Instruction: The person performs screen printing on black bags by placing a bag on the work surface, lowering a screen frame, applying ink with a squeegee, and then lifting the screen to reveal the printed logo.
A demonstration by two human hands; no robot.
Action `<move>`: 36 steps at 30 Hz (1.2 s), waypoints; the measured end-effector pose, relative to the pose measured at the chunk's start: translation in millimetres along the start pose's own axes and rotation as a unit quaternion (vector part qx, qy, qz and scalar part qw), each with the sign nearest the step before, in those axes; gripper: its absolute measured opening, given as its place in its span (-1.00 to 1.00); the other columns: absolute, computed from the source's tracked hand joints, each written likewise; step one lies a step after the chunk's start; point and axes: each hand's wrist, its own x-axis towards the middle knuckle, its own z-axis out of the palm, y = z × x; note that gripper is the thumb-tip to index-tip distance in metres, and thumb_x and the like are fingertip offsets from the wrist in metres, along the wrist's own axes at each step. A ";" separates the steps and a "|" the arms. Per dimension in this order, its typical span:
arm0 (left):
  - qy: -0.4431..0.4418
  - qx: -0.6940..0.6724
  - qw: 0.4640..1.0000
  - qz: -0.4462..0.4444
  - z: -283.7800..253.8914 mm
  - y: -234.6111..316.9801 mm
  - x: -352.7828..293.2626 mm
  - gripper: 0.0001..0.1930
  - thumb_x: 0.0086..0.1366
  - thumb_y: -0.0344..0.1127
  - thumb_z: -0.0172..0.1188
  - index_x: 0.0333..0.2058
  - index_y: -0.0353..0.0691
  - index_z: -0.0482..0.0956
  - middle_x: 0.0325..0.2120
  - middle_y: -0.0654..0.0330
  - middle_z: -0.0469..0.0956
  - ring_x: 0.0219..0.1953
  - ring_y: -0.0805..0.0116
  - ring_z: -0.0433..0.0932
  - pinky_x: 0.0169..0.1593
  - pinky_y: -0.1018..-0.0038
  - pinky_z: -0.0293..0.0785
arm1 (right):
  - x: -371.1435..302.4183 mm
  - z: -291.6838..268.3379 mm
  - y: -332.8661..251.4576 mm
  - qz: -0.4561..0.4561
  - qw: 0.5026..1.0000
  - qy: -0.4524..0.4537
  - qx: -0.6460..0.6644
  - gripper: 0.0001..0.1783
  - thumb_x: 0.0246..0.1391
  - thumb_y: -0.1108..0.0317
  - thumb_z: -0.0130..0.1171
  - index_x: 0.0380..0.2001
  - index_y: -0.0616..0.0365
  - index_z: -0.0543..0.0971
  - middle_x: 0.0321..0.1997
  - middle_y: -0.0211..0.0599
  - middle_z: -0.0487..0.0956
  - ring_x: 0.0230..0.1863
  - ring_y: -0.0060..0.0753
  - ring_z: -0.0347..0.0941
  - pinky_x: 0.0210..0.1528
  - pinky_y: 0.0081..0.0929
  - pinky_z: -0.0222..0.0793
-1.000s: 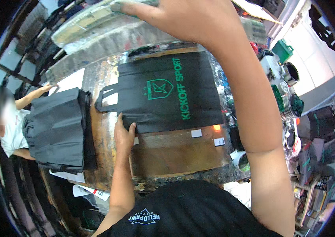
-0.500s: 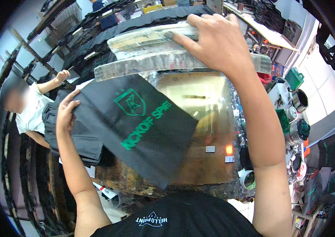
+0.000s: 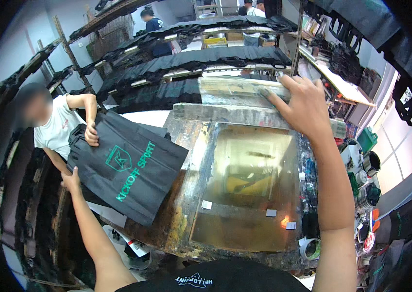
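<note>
A black fabric bag (image 3: 142,190) with a green printed crest and lettering lies at the left, over a stack of similar black bags. My left hand (image 3: 72,181) is closed at its left edge, thumb up; its other fingers are partly hidden. A co-worker's hand (image 3: 91,134) rests on the bag's upper part. My right hand (image 3: 308,104) grips a long, ink-stained, squeegee-like bar (image 3: 240,89), thumb in front and fingers over the top. Just below it is the bar of a raised screen frame (image 3: 230,114); I cannot tell whether the hand also touches that frame.
A glossy brown printing board (image 3: 245,233) lies before me with small white tabs. Ink pots and cans (image 3: 368,194) crowd the right side. A co-worker (image 3: 55,117) stands at the left. Racks of black bags (image 3: 191,58) line the back.
The bag has moved left and down off the board onto the stack, and the co-worker's hand now lies on it. My left hand has moved lower left. The view has tilted up.
</note>
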 end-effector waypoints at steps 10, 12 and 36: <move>-0.238 -0.379 0.736 0.508 -118.9 179.0 -409.0 -0.52 0.15 0.05 0.58 -0.10 -0.15 0.76 -0.27 0.18 0.67 -0.33 0.15 0.65 -0.27 0.30 0.57 | -4.4 0.6 11.1 0.001 1.000 -0.006 -0.023 -0.47 0.21 -0.17 0.28 -0.16 0.14 0.64 -0.24 -0.07 0.68 -0.06 0.07 0.58 0.13 0.08 0.29; -0.329 -0.418 0.703 0.472 -132.6 171.4 -434.5 -0.53 0.12 0.02 0.60 -0.11 -0.16 0.77 -0.40 0.18 0.68 -0.47 0.23 0.63 -0.41 0.38 0.52 | -9.6 -3.5 14.3 -0.027 0.999 0.010 -0.037 -0.48 0.20 -0.11 0.29 -0.07 0.14 0.67 -0.22 -0.02 0.67 -0.04 0.04 0.58 0.08 -0.02 0.28; -0.612 0.062 0.786 -0.066 -175.0 -79.9 -541.7 -0.48 0.53 -0.03 0.19 -0.44 -0.44 0.68 -0.66 0.06 0.53 -0.67 0.29 0.47 -0.52 0.22 0.38 | -37.7 2.0 6.7 -0.015 1.000 0.019 -0.012 -0.32 0.25 -0.37 0.11 -0.10 0.06 0.72 -0.17 -0.13 0.72 -0.02 -0.07 0.62 0.15 0.04 0.29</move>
